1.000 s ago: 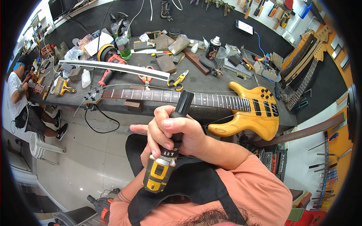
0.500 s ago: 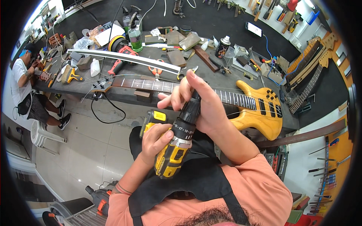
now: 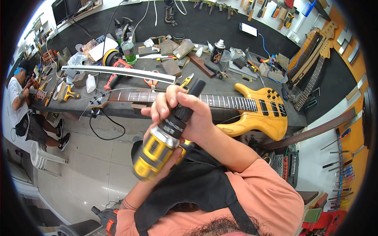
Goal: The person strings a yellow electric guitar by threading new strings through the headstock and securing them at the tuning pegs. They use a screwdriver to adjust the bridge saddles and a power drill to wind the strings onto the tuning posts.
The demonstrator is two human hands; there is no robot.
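A yellow-and-black cordless drill [image 3: 153, 155] is held up in front of my apron, tilted with its front end toward the bench. My left hand [image 3: 173, 159] wraps its grip from below, mostly hidden behind the drill body. Around the black chuck, my right hand [image 3: 197, 120] curls its fingers. A black cylinder-shaped piece [image 3: 196, 88] sticks out past those fingers. Beyond my hands an electric bass guitar [image 3: 271, 125] with a natural-wood body lies along the bench, its headstock [image 3: 99, 100] to the left. My hands cover part of the neck.
The dark bench [image 3: 220, 80] carries a white straightedge strip [image 3: 122, 73], yellow-handled cutters [image 3: 187, 80], a red polisher [image 3: 114, 78], sanding blocks [image 3: 172, 67], a spray can [image 3: 217, 51] and a spray bottle [image 3: 128, 51]. A co-worker [image 3: 23, 94] sits at far left. Guitar necks [image 3: 311, 82] stand at right.
The drill has swung so its rear end moved left and its front tilts right. My right hand has shifted left and down with it. The view has turned slightly.
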